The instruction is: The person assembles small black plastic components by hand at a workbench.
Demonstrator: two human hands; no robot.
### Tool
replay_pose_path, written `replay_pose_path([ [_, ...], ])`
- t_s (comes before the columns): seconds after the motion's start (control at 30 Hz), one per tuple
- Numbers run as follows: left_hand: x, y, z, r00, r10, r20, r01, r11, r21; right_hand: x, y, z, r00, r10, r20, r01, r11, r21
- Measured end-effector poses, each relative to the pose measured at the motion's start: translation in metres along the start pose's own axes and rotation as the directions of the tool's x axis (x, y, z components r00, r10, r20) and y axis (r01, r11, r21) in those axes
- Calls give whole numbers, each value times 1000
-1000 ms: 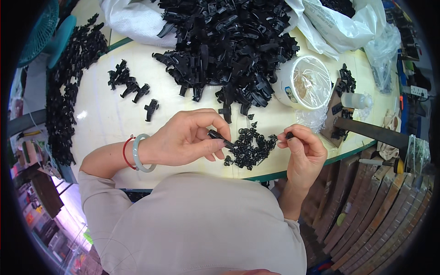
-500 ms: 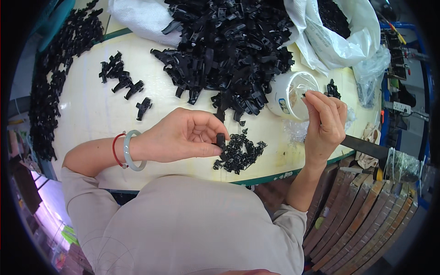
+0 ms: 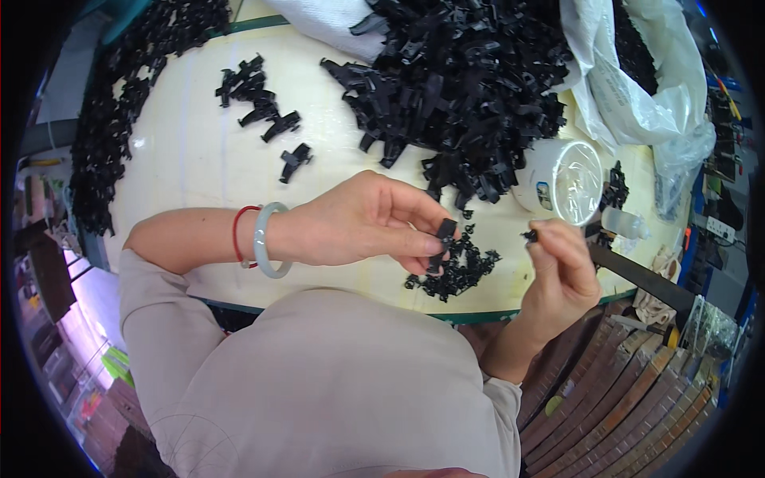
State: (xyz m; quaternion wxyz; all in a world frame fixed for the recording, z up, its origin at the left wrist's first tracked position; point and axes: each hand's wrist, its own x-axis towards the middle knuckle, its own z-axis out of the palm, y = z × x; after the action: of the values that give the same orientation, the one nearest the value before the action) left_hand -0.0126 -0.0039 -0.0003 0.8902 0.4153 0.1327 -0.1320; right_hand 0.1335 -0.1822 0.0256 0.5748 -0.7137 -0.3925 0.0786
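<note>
A black plastic clip-like part (image 3: pixel 441 239) stands upright in the fingertips of my left hand (image 3: pixel 351 223), held over a small pile of tiny black plastic pieces (image 3: pixel 462 271). To the right, my right hand (image 3: pixel 562 267) pinches one tiny black piece (image 3: pixel 530 236) between thumb and forefinger, a short gap away from the part in the left. Behind the right hand lies a white tub (image 3: pixel 558 179), tipped on its side, with clear film at its mouth. Several larger black parts (image 3: pixel 267 111) lie loose on the table at the left.
A large heap of black plastic parts (image 3: pixel 470 88) fills the table's far middle. More black parts (image 3: pixel 119 103) line the left edge. White plastic bags (image 3: pixel 621 95) stand at the far right. A dark flat bar (image 3: pixel 641 279) juts over the right edge, near stacked brown slats (image 3: pixel 606 406).
My right hand has come down from the tub's mouth, and the tiny piece now shows clearly in its fingertips. The left hand has turned its part slightly. The whole view has shifted.
</note>
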Motion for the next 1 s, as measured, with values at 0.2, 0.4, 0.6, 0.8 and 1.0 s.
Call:
replay_pose_path([
  [0.2, 1, -3, -1, 1000, -24, -1, 23, 999, -47, -19, -4, 27, 999, 38, 38, -43, 992, 120],
  [0.4, 0, -4, -2, 1000, -18, 16, 19, 999, -42, -22, 0, 35, 993, -57, 102, 47, 994, 100],
  [0.6, 1, -7, -4, 1000, -8, 23, 10, 998, -65, -20, 1, 40, 982, -151, 116, 145, 987, 64],
  [0.8, 0, -7, -4, 1000, 15, 9, -14, 997, -75, -19, 2, 40, 975, -173, 140, 165, 984, 63],
  [1.0, 0, -10, -2, 998, 31, -53, -32, 999, -30, -21, 2, 43, 980, -144, 140, 139, 989, 49],
])
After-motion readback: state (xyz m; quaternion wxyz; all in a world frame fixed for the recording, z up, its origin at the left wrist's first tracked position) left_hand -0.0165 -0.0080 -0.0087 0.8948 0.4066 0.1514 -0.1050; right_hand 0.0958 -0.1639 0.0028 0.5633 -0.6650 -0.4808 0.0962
